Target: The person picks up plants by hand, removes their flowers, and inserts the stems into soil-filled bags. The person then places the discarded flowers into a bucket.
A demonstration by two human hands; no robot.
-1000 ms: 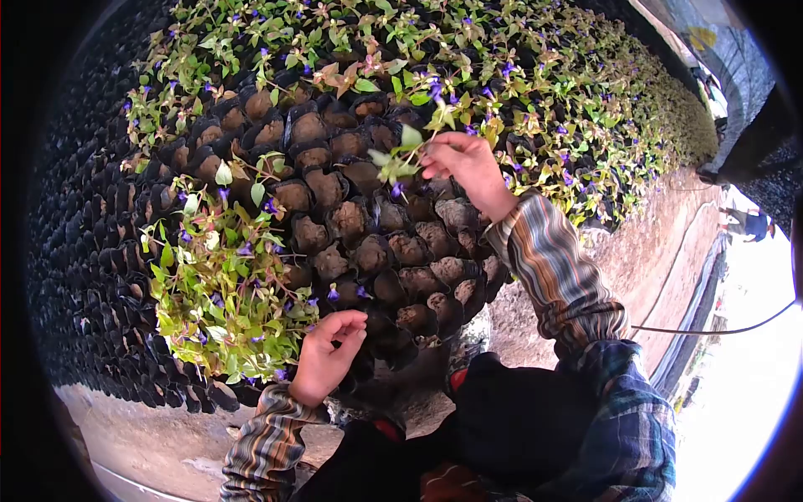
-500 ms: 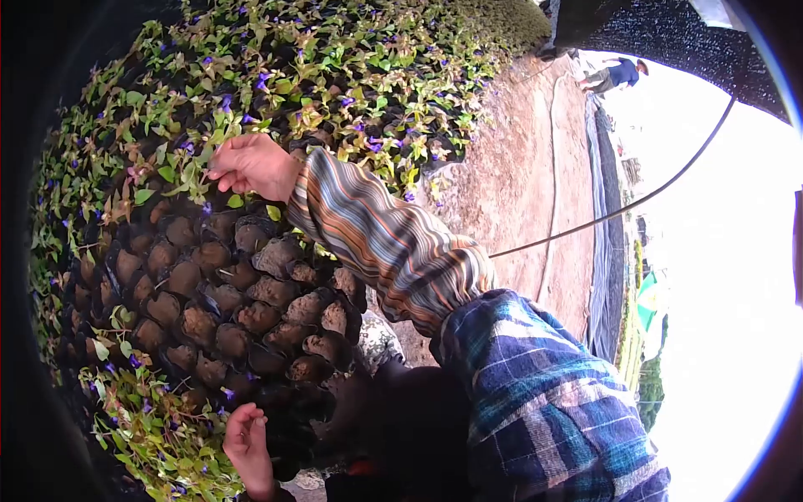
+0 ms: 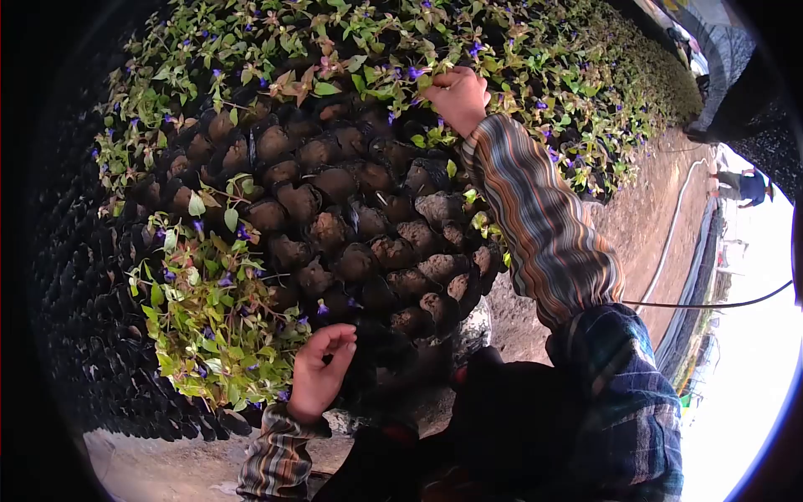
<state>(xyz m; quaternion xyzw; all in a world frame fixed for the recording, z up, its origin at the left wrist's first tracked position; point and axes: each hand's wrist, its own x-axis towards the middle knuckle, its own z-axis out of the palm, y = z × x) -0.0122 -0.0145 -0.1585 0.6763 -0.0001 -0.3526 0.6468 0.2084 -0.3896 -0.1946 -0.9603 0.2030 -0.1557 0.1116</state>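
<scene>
My right hand (image 3: 458, 99) reaches to the upper middle, its fingers pinched on a sprig of a small purple-flowered plant (image 3: 416, 75) at the edge of the growing bed. Exactly which leaf or stem lies between the fingertips is partly hidden. My left hand (image 3: 322, 366) hovers at the lower middle, loosely curled, with thumb and fingers apart and nothing between them. Beside it on the left is a clump of purple-flowered plants (image 3: 222, 322). Between the hands stand several soil-filled black nursery pots (image 3: 355, 259), packed tightly and bare of leaves.
More pots (image 3: 92, 309) in black plastic run along the left side. At the right lie a dirt path (image 3: 648, 213) and a pale hose (image 3: 677, 209). Dark shade netting (image 3: 757, 125) hangs at the upper right, and another person (image 3: 744, 186) stands far off.
The view has swung, so bed and hands appear farther right. My right hand is still at the leaves by the bare pots' upper edge; more of my left sleeve shows.
</scene>
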